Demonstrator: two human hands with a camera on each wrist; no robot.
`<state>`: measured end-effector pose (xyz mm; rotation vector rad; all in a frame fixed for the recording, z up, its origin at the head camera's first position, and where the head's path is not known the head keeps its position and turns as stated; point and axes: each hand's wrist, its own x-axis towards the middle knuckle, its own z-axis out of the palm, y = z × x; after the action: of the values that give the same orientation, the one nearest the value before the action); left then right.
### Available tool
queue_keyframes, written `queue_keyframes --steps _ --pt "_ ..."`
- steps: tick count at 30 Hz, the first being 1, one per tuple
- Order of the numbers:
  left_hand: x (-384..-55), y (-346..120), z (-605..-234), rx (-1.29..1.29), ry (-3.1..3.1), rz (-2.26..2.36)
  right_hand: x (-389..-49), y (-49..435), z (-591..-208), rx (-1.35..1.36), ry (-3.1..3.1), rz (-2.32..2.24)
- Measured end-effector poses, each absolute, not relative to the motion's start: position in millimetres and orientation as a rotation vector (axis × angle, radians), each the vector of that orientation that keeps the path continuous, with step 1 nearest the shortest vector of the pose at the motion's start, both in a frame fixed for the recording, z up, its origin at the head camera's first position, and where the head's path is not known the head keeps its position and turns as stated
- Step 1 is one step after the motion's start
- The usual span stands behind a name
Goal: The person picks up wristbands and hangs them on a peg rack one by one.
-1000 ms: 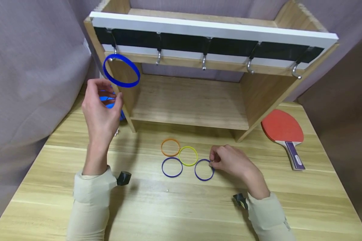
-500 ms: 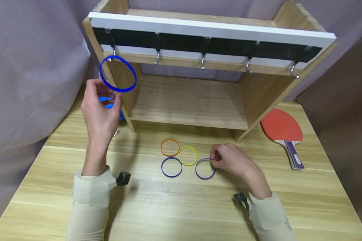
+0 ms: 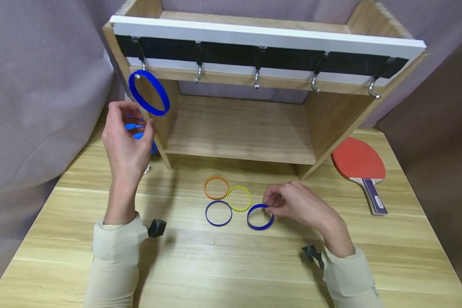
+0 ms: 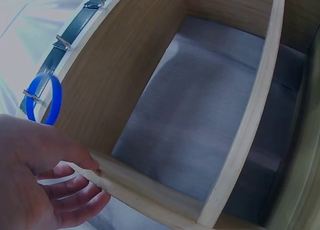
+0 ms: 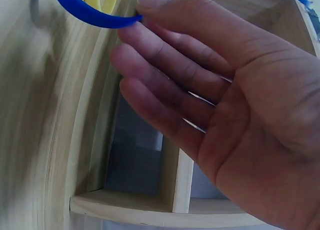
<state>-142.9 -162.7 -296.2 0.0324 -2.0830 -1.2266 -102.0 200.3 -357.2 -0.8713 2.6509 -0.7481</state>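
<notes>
My left hand (image 3: 127, 141) holds the front edge of the wooden shelf unit's left side panel (image 4: 112, 187), thumb on one face and fingers on the other. Just above it, a blue ring (image 3: 161, 89) hangs tilted from the leftmost metal hook. Between thumb and index finger my right hand (image 3: 298, 203) pinches another blue ring (image 5: 95, 17), low over the table. To its left lie a yellow ring (image 3: 239, 210), an orange ring (image 3: 216, 198) and a thin dark blue ring (image 3: 218, 225).
Several more metal hooks (image 3: 256, 79) line the black strip (image 3: 231, 53) on the shelf unit's front. A red table tennis bat (image 3: 359, 158) lies right of the unit. Something blue (image 3: 154, 148) is partly hidden behind the left panel.
The hanging ring has swung and turned on its hook. My right hand has tilted its blue ring, so the band now shows wider. My left hand stays in place.
</notes>
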Motion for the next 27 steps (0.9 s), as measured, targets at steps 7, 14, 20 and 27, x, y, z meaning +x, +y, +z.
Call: queue_keyframes --steps 7,14,20,27 --pt "-143.0 -162.9 -294.2 0.022 -2.073 -1.227 -98.6 200.6 -351.4 -0.881 2.513 -0.844" --pt "-142.5 -162.9 -298.9 0.007 -2.079 -1.219 -90.9 185.7 -345.7 -0.895 2.402 -1.100" --pt "-142.7 -162.8 -300.0 -0.003 -2.084 -1.202 -94.9 143.4 -332.8 -0.779 2.173 -1.685" --pt "-141.9 -163.3 -295.5 0.024 -2.088 -1.260 -119.4 87.5 -287.9 -0.759 1.483 -2.658"
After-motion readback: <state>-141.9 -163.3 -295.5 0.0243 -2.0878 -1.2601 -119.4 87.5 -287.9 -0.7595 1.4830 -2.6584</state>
